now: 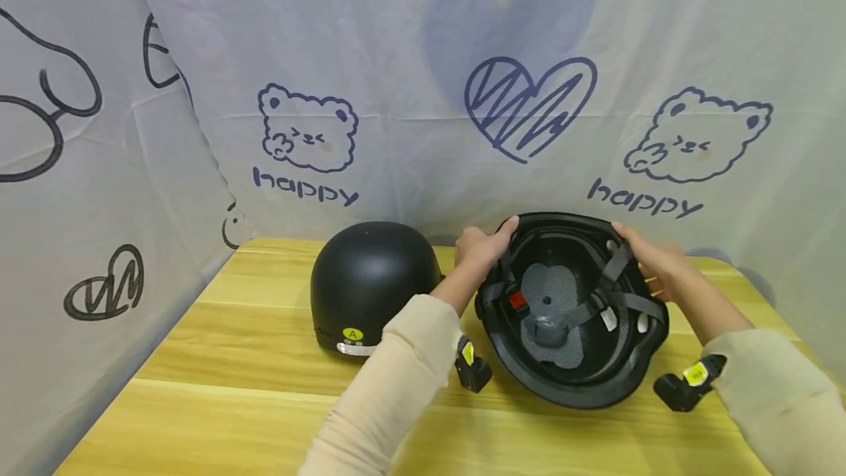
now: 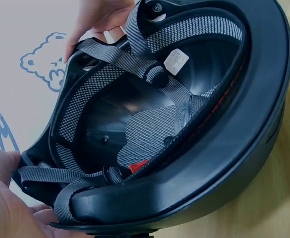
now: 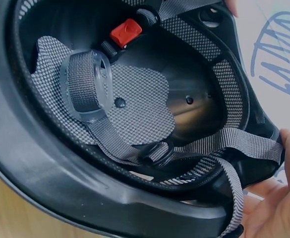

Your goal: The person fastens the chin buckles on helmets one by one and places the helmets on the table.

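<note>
A black helmet (image 1: pixel 555 388) is tipped up on the table with its inside facing me. Grey straps (image 2: pixel 120 57), a mesh pad (image 3: pixel 135 99) and a red buckle (image 3: pixel 126 33) show within it. My left hand (image 1: pixel 481 250) grips the helmet's left edge, thumb on the rim. Opposite it, my right hand (image 1: pixel 654 259) holds the right edge, its thumb on the rim and the fingers behind the shell. Left of these stands a second black helmet (image 1: pixel 370 278), dome up, with a yellow "A" sticker (image 1: pixel 353 333) low on its front; my left forearm partly covers it.
The wooden table (image 1: pixel 218 358) carries both helmets. A white cloth (image 1: pixel 396 42) printed with hearts and bears hangs close behind its far edge and along the left side. Small black wrist devices (image 1: pixel 473 373) sit below each cuff.
</note>
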### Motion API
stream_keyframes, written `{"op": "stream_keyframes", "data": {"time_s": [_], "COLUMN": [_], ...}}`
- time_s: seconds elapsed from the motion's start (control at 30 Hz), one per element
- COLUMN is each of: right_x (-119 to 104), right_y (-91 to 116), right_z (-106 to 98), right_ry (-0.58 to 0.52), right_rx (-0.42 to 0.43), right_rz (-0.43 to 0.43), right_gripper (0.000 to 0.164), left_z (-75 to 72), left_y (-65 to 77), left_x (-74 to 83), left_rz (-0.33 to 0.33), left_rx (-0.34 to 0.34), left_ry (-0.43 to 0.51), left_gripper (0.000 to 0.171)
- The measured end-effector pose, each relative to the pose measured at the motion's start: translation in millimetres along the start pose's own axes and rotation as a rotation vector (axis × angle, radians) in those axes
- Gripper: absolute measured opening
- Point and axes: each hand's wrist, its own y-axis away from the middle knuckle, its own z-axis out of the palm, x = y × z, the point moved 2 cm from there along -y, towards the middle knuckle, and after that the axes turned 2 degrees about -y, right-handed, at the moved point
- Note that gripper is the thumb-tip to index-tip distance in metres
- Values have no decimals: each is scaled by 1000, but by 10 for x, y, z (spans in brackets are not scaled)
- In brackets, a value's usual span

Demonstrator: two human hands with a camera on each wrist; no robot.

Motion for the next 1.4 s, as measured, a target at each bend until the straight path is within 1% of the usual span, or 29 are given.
{"op": "stream_keyframes", "data": {"time_s": [0.07, 0.13, 0.2, 0.27, 0.3, 0.33, 0.4, 0.53, 0.63, 0.77, 0.9, 0.93, 0.97, 1.07, 1.1, 1.13, 1.17, 1.27, 1.4], "right_x": [-104, -283, -464, -615, -679, -721, -784, -816, -806, -765, -717, -706, -692, -646, -629, -614, -600, -574, -558], "right_y": [296, 761, 1228, 1616, 1784, 1894, 2055, 2150, 2154, 2138, 2141, 2144, 2142, 2131, 2126, 2121, 2116, 2113, 2112], "right_z": [38, 89, 164, 221, 246, 274, 309, 333, 328, 320, 303, 297, 292, 284, 286, 286, 288, 295, 322], "right_ry": [-28, -43, -54, -58, -60, -63, -78, -110, -150, -216, -260, -275, -294, -375, -404, -432, -458, -530, -668], "right_rx": [20, -1, 4, -12, -33, -21, -11, 24, 60, 108, 157, 165, 169, 174, 176, 178, 182, 199, 211], "right_rz": [3, -21, -46, -80, -93, -97, -107, -140, -171, -204, -225, -231, -240, -282, -298, -317, -335, -389, -453], "right_gripper": [133, 130, 123, 116, 112, 109, 103, 97, 96, 94, 89, 86, 79, 44, 35, 29, 26, 26, 25], "left_z": [0, -4, -7, -10, -10, -9, -12, -19, -16, 1, 20, 23, 24, 29, 31, 32, 34, 40, 39], "left_y": [8, 9, 10, 7, 5, 3, 2, 12, 27, 51, 68, 70, 73, 74, 73, 73, 71, 66, 67], "left_x": [-3, -7, -12, -16, -18, -20, -23, -29, -30, -15, -2, -2, -5, -17, -23, -28, -35, -59, -91], "left_rz": [0, 2, 6, 12, 15, 17, 22, 36, 72, 163, 250, 272, 290, 358, 384, 412, 436, 511, 585], "left_rx": [8, 16, 23, 32, 33, 36, 41, 49, 56, 83, 99, 100, 102, 106, 108, 109, 111, 116, 123], "left_ry": [8, 18, 25, 28, 29, 30, 31, 51, 90, 140, 165, 170, 177, 200, 209, 215, 220, 230, 240], "left_gripper": [62, 57, 54, 52, 51, 51, 51, 50, 48, 43, 42, 42, 42, 41, 41, 41, 41, 41, 41]}}
